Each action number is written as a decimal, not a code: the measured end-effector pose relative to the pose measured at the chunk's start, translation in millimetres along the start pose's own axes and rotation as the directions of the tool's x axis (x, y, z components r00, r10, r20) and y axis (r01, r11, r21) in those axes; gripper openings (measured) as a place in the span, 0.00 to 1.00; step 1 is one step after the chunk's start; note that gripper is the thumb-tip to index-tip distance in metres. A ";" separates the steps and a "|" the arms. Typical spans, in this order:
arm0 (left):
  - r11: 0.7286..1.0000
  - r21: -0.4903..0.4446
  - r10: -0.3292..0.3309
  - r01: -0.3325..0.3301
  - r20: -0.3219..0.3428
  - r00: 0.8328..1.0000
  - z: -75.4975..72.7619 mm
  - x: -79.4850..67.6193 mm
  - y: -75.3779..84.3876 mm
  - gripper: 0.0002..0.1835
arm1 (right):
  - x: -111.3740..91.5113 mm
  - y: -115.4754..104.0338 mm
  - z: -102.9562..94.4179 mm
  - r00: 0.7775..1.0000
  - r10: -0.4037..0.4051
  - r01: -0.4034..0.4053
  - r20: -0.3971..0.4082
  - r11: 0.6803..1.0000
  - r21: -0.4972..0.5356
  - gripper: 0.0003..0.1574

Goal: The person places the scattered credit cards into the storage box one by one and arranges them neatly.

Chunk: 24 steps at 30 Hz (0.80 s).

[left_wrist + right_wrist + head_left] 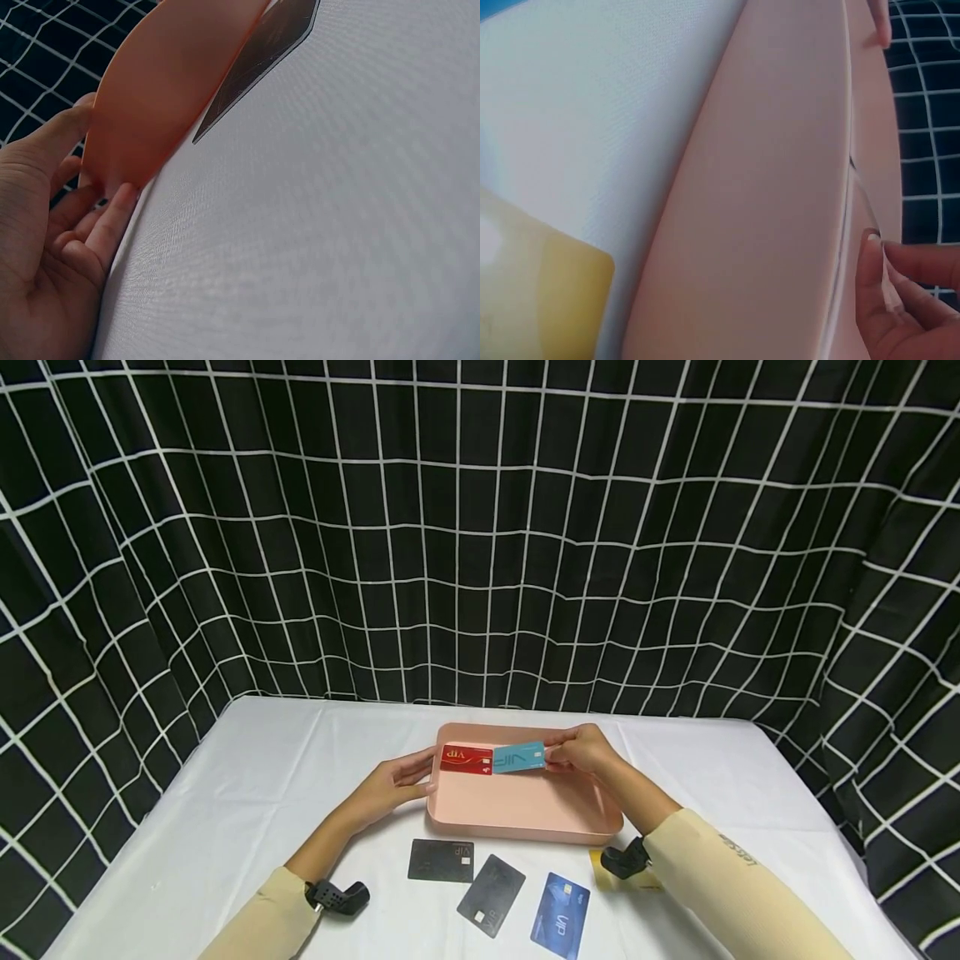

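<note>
Holding pink tray in left grip, light-blue card in right grip, red card inside tray.

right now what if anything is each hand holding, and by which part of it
The right hand pinches the light blue card by its right end, near the chip; the left hand holds the tray by its left end.

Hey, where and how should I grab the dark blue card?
I'd probably pinch the dark blue card by its long edges, from above and the near side. It lies flat on the white cloth, so only thin edges offer purchase, and the pink tray stands beyond its far end.
</note>
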<state>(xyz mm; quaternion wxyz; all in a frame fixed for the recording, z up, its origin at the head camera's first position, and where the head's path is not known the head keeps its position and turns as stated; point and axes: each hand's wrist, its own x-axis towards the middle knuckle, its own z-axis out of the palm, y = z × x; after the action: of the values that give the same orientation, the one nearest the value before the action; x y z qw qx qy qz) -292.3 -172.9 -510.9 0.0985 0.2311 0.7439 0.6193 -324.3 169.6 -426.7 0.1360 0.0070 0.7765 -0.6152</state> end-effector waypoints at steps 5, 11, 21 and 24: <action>1.000 0.009 0.000 0.000 0.000 1.000 0.1 0.6 -0.5 0.37 | 0.9 1.0 0.7 1.000 0.004 -0.005 -0.015 1.000 -0.029 0.26; 1.000 0.003 0.002 -0.002 -0.001 1.000 0.5 1.1 0.3 0.37 | 2.5 0.6 1.9 0.999 0.026 -0.027 -0.026 0.999 -0.032 0.22; 1.000 -0.001 -0.010 0.010 -0.008 1.000 0.1 1.5 -0.1 0.37 | 2.5 1.5 0.5 0.998 0.054 -0.053 -0.039 0.998 0.016 0.16; 1.000 -0.004 -0.008 0.008 -0.006 1.000 0.2 1.6 0.0 0.37 | 1.9 1.7 0.0 0.998 0.061 -0.061 -0.031 0.998 0.002 0.14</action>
<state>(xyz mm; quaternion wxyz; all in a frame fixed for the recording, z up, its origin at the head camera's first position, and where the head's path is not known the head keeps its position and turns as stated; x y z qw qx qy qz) -293.7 -172.0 -510.7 0.0991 0.2261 0.7440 0.6209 -325.8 169.6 -428.8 0.1426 0.0405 0.7777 -0.6109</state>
